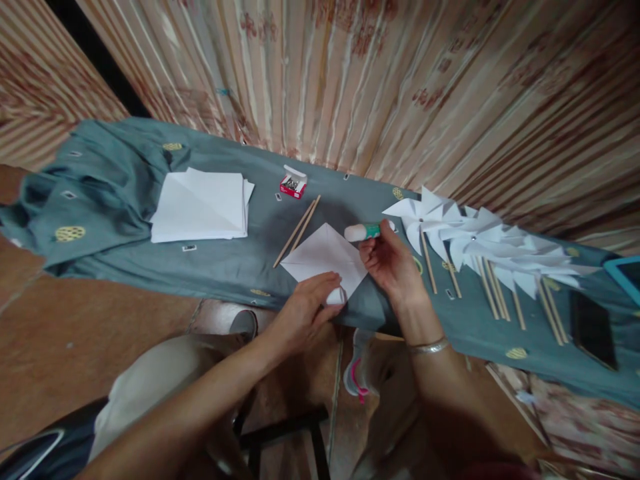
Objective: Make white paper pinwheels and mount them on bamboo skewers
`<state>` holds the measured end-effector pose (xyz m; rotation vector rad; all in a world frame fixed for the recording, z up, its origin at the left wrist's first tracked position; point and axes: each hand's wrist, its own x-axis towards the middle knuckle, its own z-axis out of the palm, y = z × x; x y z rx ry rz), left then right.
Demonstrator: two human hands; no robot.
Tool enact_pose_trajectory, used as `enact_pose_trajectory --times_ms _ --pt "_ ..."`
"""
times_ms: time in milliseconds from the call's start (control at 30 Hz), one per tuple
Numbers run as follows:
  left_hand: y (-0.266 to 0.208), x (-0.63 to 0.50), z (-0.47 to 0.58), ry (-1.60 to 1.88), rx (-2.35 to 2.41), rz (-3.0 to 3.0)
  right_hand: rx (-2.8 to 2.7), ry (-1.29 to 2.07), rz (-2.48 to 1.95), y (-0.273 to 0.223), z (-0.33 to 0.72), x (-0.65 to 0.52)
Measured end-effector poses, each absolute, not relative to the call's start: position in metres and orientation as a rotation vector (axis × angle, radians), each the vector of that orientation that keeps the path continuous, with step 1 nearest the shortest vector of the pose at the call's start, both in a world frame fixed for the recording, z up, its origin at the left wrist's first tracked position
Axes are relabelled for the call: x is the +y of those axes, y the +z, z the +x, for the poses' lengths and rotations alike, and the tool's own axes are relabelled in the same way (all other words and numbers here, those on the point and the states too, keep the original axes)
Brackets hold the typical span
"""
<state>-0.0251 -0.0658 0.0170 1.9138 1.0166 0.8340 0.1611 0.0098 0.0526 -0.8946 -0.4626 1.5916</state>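
A square white paper sheet (325,250), turned cornerwise and creased, lies on the cloth in front of me. My left hand (313,303) grips its near edge, where a white rolled part shows between thumb and fingers. In my right hand (393,260) is a glue stick (369,232) with a green band, held sideways just above the sheet's right corner. Two thin wooden sticks (299,230) lie left of the sheet. Right of my right hand, several white paper pinwheels (473,237) on wooden sticks overlap in a row.
A stack of white paper (200,207) lies to the left on the grey-green tablecloth (125,260). An opened small red box (293,183) with metal bits stands near the back edge. At the right are a dark phone (593,328) and a blue-edged object (625,277). A pleated curtain (320,87) hangs behind.
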Motion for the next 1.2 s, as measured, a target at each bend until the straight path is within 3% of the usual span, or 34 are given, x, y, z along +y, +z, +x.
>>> enact_pose_trajectory --times_ms 133,267,1200 --pt "0.019 -0.06 -0.027 0.998 0.986 1.228 -0.657 1.605 -0.929 0.053 0.164 -0.011" --pt "0.024 -0.055 -0.025 1.05 0.932 0.942 -0.756 1.594 -1.002 0.055 0.158 -0.026" --pt "0.029 -0.056 -0.027 0.985 0.932 1.097 -0.937 1.603 -1.113 0.053 0.146 -0.034"
